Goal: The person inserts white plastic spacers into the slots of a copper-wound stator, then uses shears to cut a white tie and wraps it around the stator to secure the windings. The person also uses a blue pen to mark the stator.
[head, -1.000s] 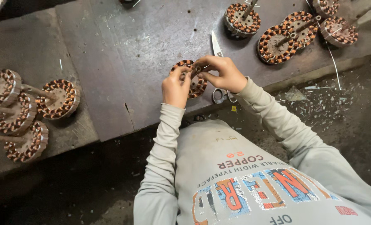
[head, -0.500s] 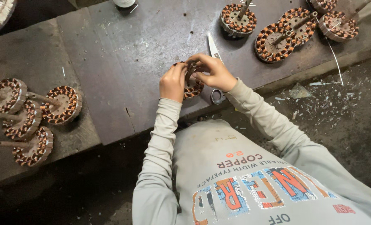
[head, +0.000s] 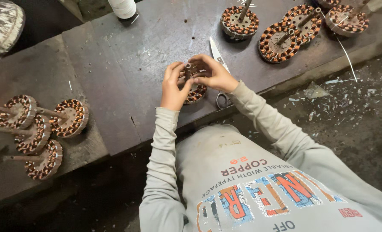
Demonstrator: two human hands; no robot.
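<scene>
hands shifted, stator tilted, shaft upward

Left hand and right hand are both gripping one copper-wound stator over the dark metal bench; fingers are curling round its rim, and the right hand is covering its top. Scissors are lying just beyond and under the right hand, handles toward the body. Four similar wound stators are sitting well off to the right of the right hand, shafts pointing up. Another cluster of four stators is lying far left of the left hand. A white spool is standing beyond the left hand at the bench's far edge.
</scene>
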